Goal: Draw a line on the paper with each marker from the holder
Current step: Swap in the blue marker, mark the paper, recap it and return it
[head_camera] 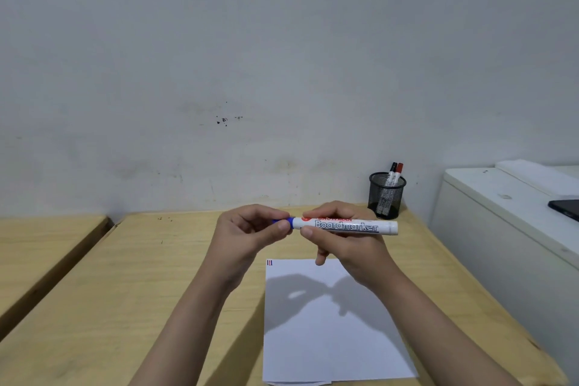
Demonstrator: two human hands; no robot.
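Note:
I hold a white board marker [347,226] level above the wooden table [163,276]. My right hand [341,244] grips its barrel. My left hand [250,229] pinches its blue cap [289,222], which sits at the marker's left end. Below the hands lies a white sheet of paper [329,338] with short red and blue lines [269,262] in its top left corner. A black mesh holder [387,196] stands at the table's far right corner with a black-capped marker [392,170] and a red-capped marker [398,171] in it.
A white cabinet [501,213] stands to the right of the table with a dark flat device [565,208] on top. A second wooden table [40,244] sits to the left, across a narrow gap. A grey wall runs behind.

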